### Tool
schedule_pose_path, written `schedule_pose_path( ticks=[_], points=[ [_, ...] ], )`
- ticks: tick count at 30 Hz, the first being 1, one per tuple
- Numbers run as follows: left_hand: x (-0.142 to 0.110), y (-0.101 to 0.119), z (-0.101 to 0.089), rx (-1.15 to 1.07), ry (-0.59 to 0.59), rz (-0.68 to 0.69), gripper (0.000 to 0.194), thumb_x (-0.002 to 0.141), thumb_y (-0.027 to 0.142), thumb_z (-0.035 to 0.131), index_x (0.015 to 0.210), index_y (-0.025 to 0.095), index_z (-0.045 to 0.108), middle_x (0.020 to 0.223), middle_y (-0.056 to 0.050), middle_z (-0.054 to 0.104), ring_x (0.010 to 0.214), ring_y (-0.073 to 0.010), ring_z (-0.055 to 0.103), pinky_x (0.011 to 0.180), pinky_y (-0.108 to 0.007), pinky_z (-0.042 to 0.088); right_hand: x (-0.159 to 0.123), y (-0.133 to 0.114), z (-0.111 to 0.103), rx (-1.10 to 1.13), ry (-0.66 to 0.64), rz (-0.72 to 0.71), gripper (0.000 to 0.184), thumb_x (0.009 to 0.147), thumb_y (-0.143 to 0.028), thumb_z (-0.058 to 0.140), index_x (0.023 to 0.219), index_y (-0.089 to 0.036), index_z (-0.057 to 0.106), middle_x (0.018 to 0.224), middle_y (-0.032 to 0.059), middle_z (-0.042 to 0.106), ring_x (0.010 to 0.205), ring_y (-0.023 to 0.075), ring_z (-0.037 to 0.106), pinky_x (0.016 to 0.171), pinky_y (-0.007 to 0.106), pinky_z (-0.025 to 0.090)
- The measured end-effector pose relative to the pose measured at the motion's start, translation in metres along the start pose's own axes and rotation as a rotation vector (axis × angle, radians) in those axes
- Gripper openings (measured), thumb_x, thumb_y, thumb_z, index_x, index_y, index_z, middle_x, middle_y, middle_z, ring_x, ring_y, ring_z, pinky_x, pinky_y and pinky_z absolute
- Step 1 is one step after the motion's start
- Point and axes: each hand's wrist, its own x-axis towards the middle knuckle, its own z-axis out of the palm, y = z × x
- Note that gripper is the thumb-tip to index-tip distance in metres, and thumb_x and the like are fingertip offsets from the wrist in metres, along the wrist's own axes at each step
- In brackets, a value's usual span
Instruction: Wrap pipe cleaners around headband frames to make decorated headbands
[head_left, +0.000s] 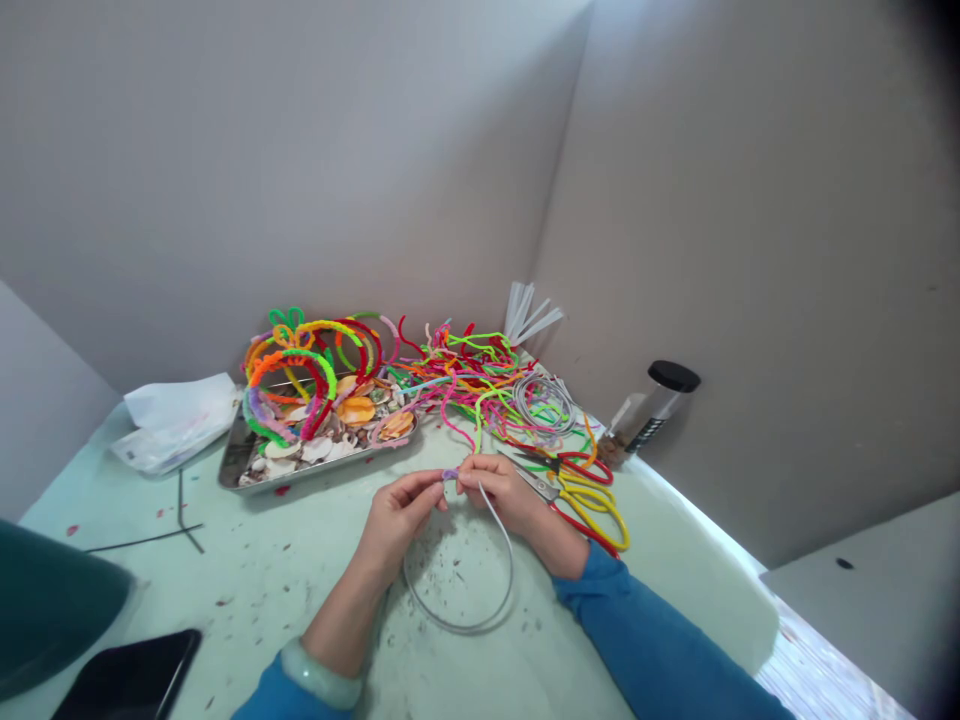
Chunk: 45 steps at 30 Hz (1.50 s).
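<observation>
A loop of grey wire (466, 628) hangs below my two hands, its curve over the table. Between my fingertips sits a short piece of purple pipe cleaner (450, 475), which appears to be around the wire. My left hand (409, 510) pinches it from the left, thumb against forefinger. From the other side my right hand (499, 488) closes on the same spot, its fingers bent; the wire's right side comes out beneath them. Exactly how the purple piece sits on the wire is hidden by the fingers. Scissors with yellow handles (600, 505) lie just right of my right wrist.
Behind my hands, a metal tray (322, 478) holds shells and colourful fuzzy hoops (292, 365). Beside it are heaped pipe cleaners (465, 365) and a grey wire coil (547, 405). Red-handled scissors (589, 468) and a clear tube (652, 410) stand right; a phone (127, 678) lies front left.
</observation>
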Motion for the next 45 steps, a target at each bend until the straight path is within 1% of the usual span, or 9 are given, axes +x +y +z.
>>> schedule_pose_path(
  ticks=[5,13,18,26,33,36,39,42,45],
  points=[
    [0.001,0.000,0.000,0.014,-0.018,0.005,0.034,0.069,0.035,0.069,0.091,0.010,0.067,0.058,-0.001,0.060,0.039,-0.0031,0.031,0.037,-0.018,0.018,-0.001,-0.002,0.001,-0.020,-0.009,-0.025,0.015,0.072,-0.027,0.057,0.062,-0.015,0.059,0.042,-0.0074,0.032,0.040,0.0070,0.023,0.042,0.023,0.013],
    [-0.001,0.002,0.001,0.036,-0.027,0.016,0.041,0.069,0.037,0.068,0.101,0.012,0.065,0.058,0.000,0.059,0.040,-0.0037,0.030,0.038,-0.018,0.018,-0.002,-0.007,0.003,-0.064,0.005,-0.002,0.015,0.069,-0.027,0.055,0.060,-0.015,0.057,0.041,-0.0073,0.032,0.040,0.0070,0.022,0.041,0.023,0.013],
    [-0.001,0.002,0.000,0.032,-0.030,0.027,0.041,0.069,0.037,0.068,0.101,0.012,0.066,0.059,-0.001,0.059,0.040,-0.0039,0.030,0.039,-0.019,0.019,-0.001,-0.004,0.004,-0.065,-0.041,0.030,0.011,0.067,-0.022,0.054,0.060,-0.015,0.057,0.042,-0.0072,0.033,0.040,0.0068,0.023,0.040,0.022,0.014],
    [0.000,0.000,0.000,0.017,0.004,0.007,0.038,0.067,0.037,0.069,0.095,0.013,0.068,0.058,0.000,0.059,0.039,-0.0033,0.030,0.038,-0.019,0.018,0.001,0.003,0.001,-0.072,-0.013,-0.002,0.012,0.070,-0.024,0.054,0.063,-0.015,0.058,0.043,-0.0070,0.033,0.042,0.0071,0.024,0.041,0.021,0.014],
    [0.001,0.002,0.001,0.042,0.095,0.003,0.033,0.063,0.037,0.072,0.085,0.012,0.071,0.052,0.002,0.055,0.040,-0.0044,0.031,0.040,-0.020,0.019,-0.001,0.003,0.005,-0.170,-0.002,-0.062,0.017,0.073,-0.029,0.057,0.063,-0.015,0.059,0.047,-0.0057,0.037,0.045,0.0074,0.028,0.042,0.021,0.019],
    [0.001,0.002,0.001,0.056,0.128,0.003,0.033,0.063,0.038,0.073,0.084,0.013,0.072,0.049,0.003,0.051,0.040,-0.0048,0.031,0.040,-0.020,0.017,-0.001,0.005,0.007,-0.251,0.028,-0.123,0.021,0.077,-0.032,0.056,0.065,-0.015,0.060,0.049,-0.0052,0.039,0.047,0.0078,0.031,0.044,0.020,0.024],
    [0.001,0.002,0.001,0.059,0.139,0.003,0.034,0.063,0.039,0.073,0.085,0.013,0.072,0.048,0.003,0.048,0.040,-0.0048,0.030,0.040,-0.020,0.017,-0.001,0.007,0.008,-0.385,0.090,-0.247,0.022,0.081,-0.034,0.055,0.069,-0.015,0.061,0.058,-0.0024,0.049,0.053,0.0095,0.041,0.051,0.021,0.034],
    [0.002,0.000,0.000,0.041,0.161,-0.013,0.037,0.062,0.042,0.073,0.085,0.012,0.072,0.047,0.005,0.045,0.040,-0.0040,0.029,0.040,-0.020,0.017,-0.002,0.008,0.009,-0.607,0.181,-0.451,0.017,0.083,-0.032,0.055,0.079,-0.017,0.062,0.072,0.0020,0.057,0.068,0.0134,0.050,0.064,0.026,0.042],
    [0.004,-0.002,-0.002,-0.006,0.232,-0.028,0.041,0.061,0.045,0.073,0.084,0.012,0.070,0.047,0.007,0.042,0.038,-0.0026,0.026,0.039,-0.019,0.015,-0.003,0.007,0.008,-0.827,0.294,-0.674,0.014,0.081,-0.028,0.060,0.090,-0.019,0.062,0.088,0.0062,0.060,0.086,0.0183,0.053,0.079,0.033,0.042]
  ],
)
